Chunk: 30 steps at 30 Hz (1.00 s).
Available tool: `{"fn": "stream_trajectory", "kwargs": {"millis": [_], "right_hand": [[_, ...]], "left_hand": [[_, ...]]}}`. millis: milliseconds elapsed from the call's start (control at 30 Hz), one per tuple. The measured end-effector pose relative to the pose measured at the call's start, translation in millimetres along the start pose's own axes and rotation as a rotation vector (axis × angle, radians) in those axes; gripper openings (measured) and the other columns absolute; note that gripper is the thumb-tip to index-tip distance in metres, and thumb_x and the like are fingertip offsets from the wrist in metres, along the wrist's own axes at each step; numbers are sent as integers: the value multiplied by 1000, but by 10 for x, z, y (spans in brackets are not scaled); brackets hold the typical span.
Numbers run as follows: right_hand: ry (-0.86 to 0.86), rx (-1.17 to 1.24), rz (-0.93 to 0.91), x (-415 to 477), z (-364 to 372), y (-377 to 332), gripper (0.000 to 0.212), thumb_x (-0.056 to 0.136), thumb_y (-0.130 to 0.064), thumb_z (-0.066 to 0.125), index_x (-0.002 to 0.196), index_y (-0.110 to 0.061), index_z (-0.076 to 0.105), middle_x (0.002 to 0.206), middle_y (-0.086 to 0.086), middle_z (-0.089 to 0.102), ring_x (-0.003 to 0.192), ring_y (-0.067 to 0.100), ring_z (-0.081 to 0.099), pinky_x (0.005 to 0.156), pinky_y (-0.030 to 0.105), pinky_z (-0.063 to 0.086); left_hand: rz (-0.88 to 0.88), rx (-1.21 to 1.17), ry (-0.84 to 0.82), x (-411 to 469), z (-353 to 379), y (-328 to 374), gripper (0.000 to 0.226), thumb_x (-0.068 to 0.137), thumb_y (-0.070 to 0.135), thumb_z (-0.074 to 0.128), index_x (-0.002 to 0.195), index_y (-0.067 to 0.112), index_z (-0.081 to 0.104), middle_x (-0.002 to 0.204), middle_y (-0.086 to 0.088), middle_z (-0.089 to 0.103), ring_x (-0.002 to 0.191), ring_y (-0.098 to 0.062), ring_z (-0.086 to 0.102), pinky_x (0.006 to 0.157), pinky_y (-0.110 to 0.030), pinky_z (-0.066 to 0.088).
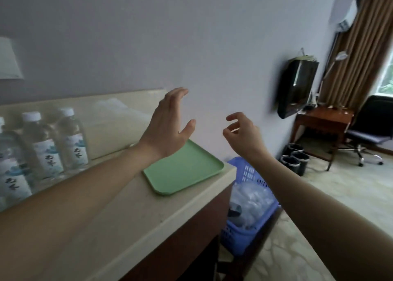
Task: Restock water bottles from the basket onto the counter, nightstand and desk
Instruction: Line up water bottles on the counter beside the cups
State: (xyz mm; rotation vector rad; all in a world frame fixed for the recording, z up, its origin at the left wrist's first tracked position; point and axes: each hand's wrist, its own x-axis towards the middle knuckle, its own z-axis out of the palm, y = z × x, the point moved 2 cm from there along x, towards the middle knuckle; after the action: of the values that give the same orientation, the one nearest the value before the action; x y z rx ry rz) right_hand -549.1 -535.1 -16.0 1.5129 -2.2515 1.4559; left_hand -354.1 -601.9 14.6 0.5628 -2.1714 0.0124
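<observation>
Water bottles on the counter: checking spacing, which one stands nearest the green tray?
The rightmost bottle, at the row's end toward the green tray; the middle bottle and leftmost bottle stand farther away.

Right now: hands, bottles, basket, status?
Left hand open, right hand loosely curled, both empty. Three water bottles upright on counter. Basket down beside counter end. Nothing blocking it.

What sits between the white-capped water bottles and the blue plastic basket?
Head view: a flat light-green plastic tray lies on the beige counter between them, near the counter's end.

Head view looks down (tilted) across the counter [136, 212] nearby.
</observation>
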Motion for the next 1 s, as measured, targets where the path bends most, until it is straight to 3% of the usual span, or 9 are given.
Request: {"fn": "stream_trajectory", "kwargs": {"millis": [200, 400, 567, 733, 1000], "right_hand": [[99, -104, 156, -5, -1029, 1034, 32, 84, -20, 61, 116, -21, 54, 98, -1, 68, 97, 24, 63, 90, 42, 50], [98, -233, 263, -115, -1930, 2005, 36, 85, -18, 61, 120, -17, 53, 105, 3, 66, 101, 24, 61, 90, 42, 50], [80, -308, 312, -182, -2463, 2669, 35, 87, -16, 60, 121, -12, 53, 106, 6, 65, 103, 26, 60, 90, 42, 49], [52, -341, 353, -156, -2702, 3122, 38, 86, -16, 61, 122, -14, 52, 98, 1, 61, 101, 25, 61, 87, 41, 50], [-94, -322, 306, 152, -2314, 3472, 44, 84, -18, 63, 126, -12, 51, 118, 8, 64, 110, 26, 59, 89, 36, 48]], "left_hand": [[-13, -172, -67, 405, 1051, 800, 68, 90, 21, 61, 143, -9, 29, 150, -24, 30, 142, -36, 27, 115, -34, 17], [25, -234, -251, 612, 2093, 1666, 74, 95, 27, 58, 150, -2, 17, 159, -18, 17, 148, -28, 14, 117, -30, 7], [9, -203, -405, 716, 2762, 2105, 78, 97, 36, 52, 153, 5, 7, 162, -13, 5, 150, -23, 4, 120, -41, 3], [-81, -130, -565, 816, 3242, 2215, 79, 98, 41, 49, 154, 8, 4, 163, -11, 1, 150, -23, 2, 120, -44, 2], [-177, -56, -701, 921, 3717, 1887, 82, 98, 51, 43, 155, 17, -4, 164, -3, -3, 151, -25, -1, 119, -51, -1]]}}
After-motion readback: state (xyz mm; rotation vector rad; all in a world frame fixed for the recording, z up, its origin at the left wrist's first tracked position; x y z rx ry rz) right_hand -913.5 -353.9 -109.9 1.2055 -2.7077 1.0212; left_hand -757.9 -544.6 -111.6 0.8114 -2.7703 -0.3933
